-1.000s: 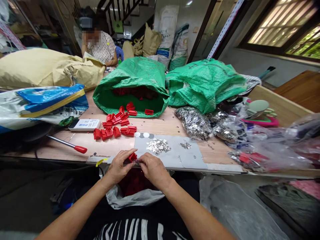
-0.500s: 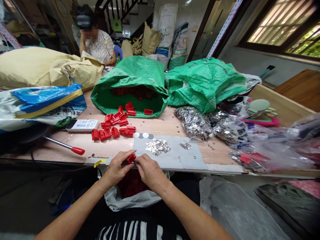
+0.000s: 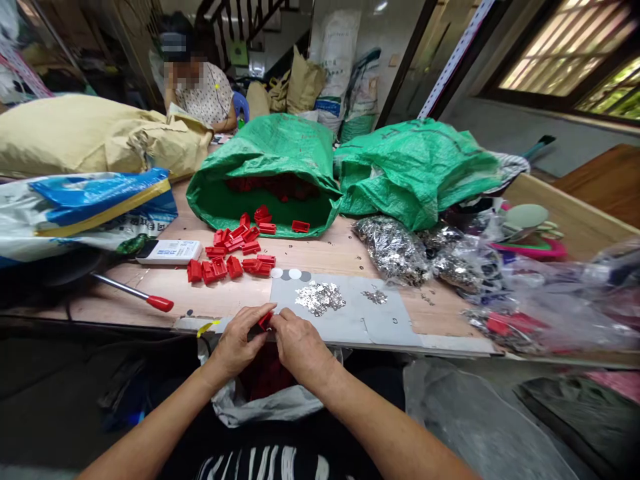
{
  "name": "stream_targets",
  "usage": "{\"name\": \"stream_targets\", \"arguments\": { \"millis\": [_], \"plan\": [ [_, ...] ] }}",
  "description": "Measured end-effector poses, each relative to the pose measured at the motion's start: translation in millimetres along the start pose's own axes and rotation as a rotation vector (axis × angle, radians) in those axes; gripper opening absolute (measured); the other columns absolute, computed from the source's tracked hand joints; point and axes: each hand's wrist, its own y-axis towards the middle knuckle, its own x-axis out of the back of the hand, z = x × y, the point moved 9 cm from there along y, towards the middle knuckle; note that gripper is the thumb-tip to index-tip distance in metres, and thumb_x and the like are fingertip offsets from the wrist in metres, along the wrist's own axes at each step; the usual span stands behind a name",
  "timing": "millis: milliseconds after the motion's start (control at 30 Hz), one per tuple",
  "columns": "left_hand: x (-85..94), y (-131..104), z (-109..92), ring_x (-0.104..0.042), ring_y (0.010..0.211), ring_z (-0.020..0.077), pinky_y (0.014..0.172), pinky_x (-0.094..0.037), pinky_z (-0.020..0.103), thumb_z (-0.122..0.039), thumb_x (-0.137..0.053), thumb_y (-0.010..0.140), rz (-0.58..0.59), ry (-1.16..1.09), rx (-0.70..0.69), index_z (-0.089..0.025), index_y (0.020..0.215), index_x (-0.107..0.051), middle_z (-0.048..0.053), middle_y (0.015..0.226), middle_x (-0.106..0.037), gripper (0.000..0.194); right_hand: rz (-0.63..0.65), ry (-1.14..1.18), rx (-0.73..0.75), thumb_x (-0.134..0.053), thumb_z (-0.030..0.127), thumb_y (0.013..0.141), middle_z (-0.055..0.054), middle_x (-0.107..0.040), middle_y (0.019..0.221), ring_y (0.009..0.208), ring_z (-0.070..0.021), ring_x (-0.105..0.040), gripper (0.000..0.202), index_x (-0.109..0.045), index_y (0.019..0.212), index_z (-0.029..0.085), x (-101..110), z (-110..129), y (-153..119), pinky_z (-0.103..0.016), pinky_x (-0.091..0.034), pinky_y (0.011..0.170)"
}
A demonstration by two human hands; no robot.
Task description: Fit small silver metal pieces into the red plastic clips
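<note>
At the table's front edge, my left hand (image 3: 240, 343) grips a small red plastic part (image 3: 265, 321) between thumb and fingers. My right hand (image 3: 301, 348) is closed in a pinch against the same part; whatever its fingertips hold is too small and hidden to name. Just beyond lies a heap of small shiny metal pieces (image 3: 320, 298) on a grey sheet (image 3: 345, 327), with a smaller heap (image 3: 375, 295) to its right. Several more red plastic parts (image 3: 235, 241) lie in a loose pile farther left. Below my hands, an open white bag (image 3: 233, 407) on my lap contains dark red things.
A green sack (image 3: 270, 143) opens toward me with red parts inside; another green sack (image 3: 415, 167) adjoins it. Bags of metal pieces (image 3: 393, 250) lie at right. A red-tipped lever (image 3: 160, 304) juts in at left, near a white box (image 3: 173, 252). A person (image 3: 200, 93) sits opposite.
The view has shifted slightly, so the scene sits a little farther right. Both hands stay together at the red part, which has turned a little and is more covered by the fingers.
</note>
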Motion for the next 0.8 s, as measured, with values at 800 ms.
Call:
{"name": "stream_targets", "arguments": {
  "millis": [800],
  "plan": [
    [0.1,-1,1,-0.059,0.106,0.0196,0.091,-0.049,0.038,-0.014,-0.060,0.082,-0.026,-0.001,-0.026,-0.028,0.133,-0.047,0.006,0.115,-0.065,0.054,0.029,0.177,-0.107,-0.044,0.017,0.091,-0.006,-0.069,0.093,0.088,-0.0188,-0.063,0.021,-0.065,0.096,0.019,8,-19,-7,-0.027,-0.043,0.077]
  ]
}}
